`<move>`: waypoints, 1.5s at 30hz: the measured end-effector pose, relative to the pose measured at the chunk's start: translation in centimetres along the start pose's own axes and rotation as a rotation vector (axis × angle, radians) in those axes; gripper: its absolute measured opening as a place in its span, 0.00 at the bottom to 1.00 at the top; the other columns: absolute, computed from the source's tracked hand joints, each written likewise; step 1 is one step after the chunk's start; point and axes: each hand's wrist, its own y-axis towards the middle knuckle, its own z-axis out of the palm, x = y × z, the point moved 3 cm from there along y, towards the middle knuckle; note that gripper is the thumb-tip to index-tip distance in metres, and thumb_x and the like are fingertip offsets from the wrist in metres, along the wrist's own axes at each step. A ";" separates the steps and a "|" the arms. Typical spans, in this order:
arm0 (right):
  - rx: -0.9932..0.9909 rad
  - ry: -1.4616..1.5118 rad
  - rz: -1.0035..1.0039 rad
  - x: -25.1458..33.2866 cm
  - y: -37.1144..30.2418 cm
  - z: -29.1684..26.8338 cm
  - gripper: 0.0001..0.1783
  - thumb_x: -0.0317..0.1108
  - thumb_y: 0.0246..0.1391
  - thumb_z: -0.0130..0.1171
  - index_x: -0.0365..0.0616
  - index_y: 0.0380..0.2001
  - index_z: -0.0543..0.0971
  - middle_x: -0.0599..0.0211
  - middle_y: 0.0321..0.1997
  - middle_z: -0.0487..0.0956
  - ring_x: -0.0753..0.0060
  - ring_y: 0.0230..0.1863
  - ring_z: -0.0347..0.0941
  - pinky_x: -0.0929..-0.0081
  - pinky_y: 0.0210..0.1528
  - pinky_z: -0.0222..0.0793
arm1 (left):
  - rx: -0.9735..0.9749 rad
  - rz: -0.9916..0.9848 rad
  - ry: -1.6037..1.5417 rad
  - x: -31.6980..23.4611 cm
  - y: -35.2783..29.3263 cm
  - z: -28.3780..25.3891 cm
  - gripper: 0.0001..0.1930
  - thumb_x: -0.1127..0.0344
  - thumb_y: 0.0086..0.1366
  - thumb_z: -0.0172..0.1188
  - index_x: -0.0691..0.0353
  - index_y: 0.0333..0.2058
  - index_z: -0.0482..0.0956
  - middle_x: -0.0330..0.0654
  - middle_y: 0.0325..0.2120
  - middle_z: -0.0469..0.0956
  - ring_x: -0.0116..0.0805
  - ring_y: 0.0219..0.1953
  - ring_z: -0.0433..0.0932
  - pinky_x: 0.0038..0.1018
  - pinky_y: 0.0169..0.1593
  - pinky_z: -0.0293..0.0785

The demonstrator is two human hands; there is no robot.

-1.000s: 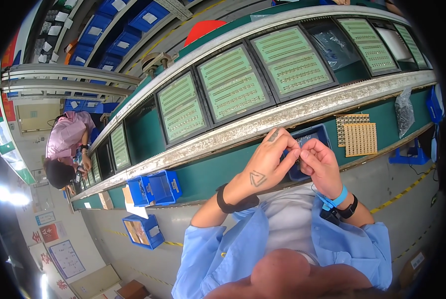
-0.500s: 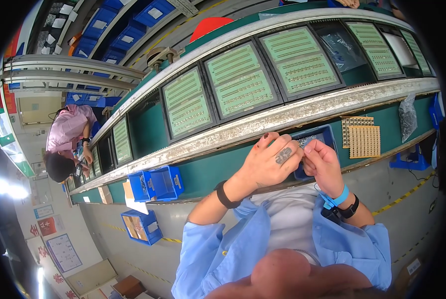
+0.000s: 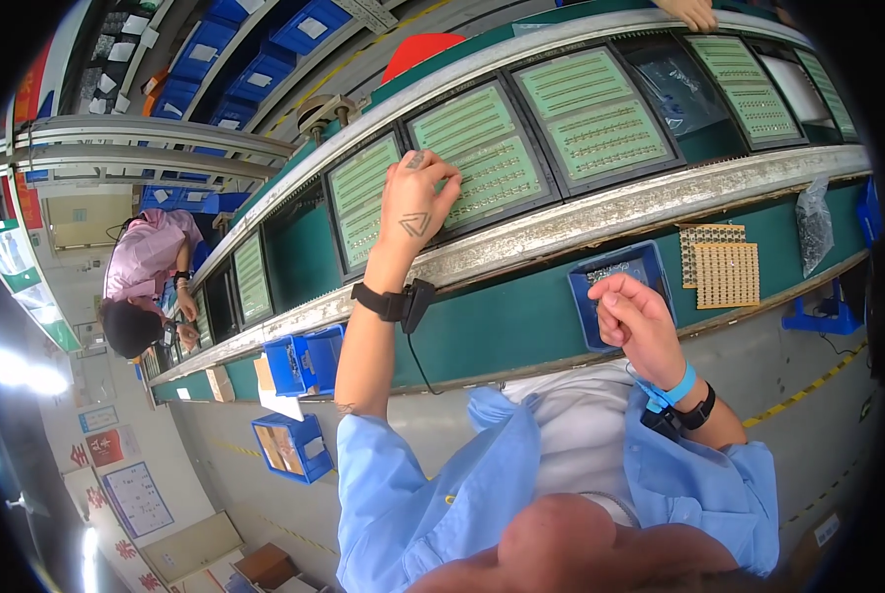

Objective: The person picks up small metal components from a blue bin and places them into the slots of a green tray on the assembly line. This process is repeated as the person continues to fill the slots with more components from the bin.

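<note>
Hands (image 3: 419,198) now apart, green workbench (image 3: 502,316), grey floor (image 3: 758,361)

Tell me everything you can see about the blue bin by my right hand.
This bin is a small, open-topped, rectangular blue box, apparently plastic, standing upright on the green work surface, left of the tan boards. Small, shiny pieces lie inside, too tiny to identify. Your right hand hides part of it; whether they touch is unclear.
</note>
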 end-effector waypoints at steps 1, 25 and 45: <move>-0.002 0.003 -0.002 0.0 0.0 0.0 0.09 0.33 0.71 0.51 0.40 0.46 0.76 0.77 0.25 0.66 0.86 0.25 0.55 0.83 0.27 0.52 | 0.016 0.014 0.009 0.1 0.1 0.3 0.05 0.69 0.58 0.67 0.63 0.32 0.85 0.42 0.31 0.80 0.45 0.37 0.78 0.39 0.44 0.72; 0.090 0.531 0.078 1.2 0.1 -0.5 0.37 0.56 0.75 0.36 0.29 0.64 0.69 0.47 0.65 0.74 0.57 0.63 0.74 0.59 0.68 0.67 | 0.053 0.304 -0.083 -17.4 -3.8 0.8 0.06 0.68 0.52 0.67 0.53 0.30 0.84 0.33 0.31 0.78 0.37 0.38 0.77 0.35 0.40 0.73; 0.135 0.402 -0.015 1.0 -0.6 -1.1 0.35 0.52 0.75 0.37 0.31 0.66 0.68 0.52 0.67 0.74 0.63 0.66 0.72 0.62 0.68 0.67 | 0.082 0.431 0.103 -18.9 -4.8 2.6 0.06 0.63 0.52 0.62 0.56 0.28 0.80 0.34 0.31 0.76 0.33 0.41 0.75 0.30 0.42 0.72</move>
